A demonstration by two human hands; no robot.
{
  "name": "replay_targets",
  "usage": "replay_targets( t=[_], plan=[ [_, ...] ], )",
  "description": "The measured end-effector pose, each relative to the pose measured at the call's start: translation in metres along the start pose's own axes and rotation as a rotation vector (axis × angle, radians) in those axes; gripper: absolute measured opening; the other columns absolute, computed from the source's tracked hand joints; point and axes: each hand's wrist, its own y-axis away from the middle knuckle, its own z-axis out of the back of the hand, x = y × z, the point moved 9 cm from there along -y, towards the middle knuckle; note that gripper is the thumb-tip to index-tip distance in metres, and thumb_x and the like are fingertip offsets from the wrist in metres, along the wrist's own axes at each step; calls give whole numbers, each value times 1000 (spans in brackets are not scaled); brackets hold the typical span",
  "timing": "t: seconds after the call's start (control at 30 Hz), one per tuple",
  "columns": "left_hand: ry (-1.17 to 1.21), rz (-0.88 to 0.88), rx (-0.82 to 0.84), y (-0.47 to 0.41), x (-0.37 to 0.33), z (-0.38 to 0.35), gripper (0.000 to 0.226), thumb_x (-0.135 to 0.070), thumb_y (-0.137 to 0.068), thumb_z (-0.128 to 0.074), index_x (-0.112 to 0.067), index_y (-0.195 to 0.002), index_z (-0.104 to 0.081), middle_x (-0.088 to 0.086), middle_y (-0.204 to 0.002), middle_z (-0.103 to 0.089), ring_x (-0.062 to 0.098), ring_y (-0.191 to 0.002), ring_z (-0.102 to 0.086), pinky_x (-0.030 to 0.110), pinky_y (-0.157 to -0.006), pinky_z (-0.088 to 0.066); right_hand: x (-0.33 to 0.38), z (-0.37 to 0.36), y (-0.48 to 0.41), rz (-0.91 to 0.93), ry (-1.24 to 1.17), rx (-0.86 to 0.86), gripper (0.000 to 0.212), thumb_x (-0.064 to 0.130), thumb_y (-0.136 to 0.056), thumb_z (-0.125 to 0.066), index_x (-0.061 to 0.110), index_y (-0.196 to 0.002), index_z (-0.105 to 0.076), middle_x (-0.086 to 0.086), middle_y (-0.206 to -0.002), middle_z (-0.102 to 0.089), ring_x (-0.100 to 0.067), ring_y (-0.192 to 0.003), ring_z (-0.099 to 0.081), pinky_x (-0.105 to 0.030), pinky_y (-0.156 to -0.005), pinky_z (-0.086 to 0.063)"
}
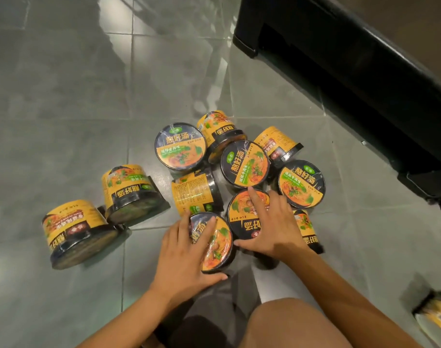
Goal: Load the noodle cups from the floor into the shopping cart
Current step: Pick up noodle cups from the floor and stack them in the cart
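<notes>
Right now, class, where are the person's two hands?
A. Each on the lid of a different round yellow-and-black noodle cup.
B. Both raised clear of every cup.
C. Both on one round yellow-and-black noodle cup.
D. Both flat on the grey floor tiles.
A: the left hand holds the nearest round yellow-and-black noodle cup across its lid, and the right hand lies on the lid of the neighbouring noodle cup.
</notes>
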Motion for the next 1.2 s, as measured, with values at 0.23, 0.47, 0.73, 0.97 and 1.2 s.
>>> replay_targets(
  t=[0.23,0.47,0.73,0.97,1.2],
  plan=[
    [77,16,-3,-12,2,3,111,-74,-49,-64,-23,-145,-40,19,-130,-41,35,-105,-48,45,-80,-51,-1,-5,-5,-13,-69,25,119,83,-62,-59,47,-146,18,-11,-134,-24,-27,-122,-24,-38,-105,-28],
    [64,13,58,0,1,70,111,-66,-46,-67,-24,-145,-37,21,-131,-40,42,-112,-46,48,-88,-48,-8,56,53,-68,-377,-160,117,83,-51,-59,42,-151,-16,-13,-120,-39,-27,-109,-38,-43,-93,-43],
    [50,67,24,53,-66,263,113,-69,-49,-68,-18,-145,-38,19,-129,-39,41,-108,-45,48,-88,-46,-14,177,185,-251,-512,-169,117,87,-44,-60,47,-148,-23,-13,-119,-42,-32,-111,-39,-45,-98,-42],
    [57,49,112,126,-153,398,117,-70,-49,-71,-22,-149,-31,15,-137,-34,38,-119,-39,47,-95,-44,2,299,322,-399,-658,-68,120,88,-46,-54,47,-150,-9,-2,-110,-31,-25,-112,-31,-33,-101,-35],
    [31,58,206,191,-210,486,119,-80,-51,-63,-33,-150,-19,10,-142,-26,36,-127,-32,46,-102,-41,16,366,447,-571,-859,-56,119,81,-54,-67,49,-149,-3,-3,-121,-33,-24,-123,-25,-31,-106,-30]
  ],
)
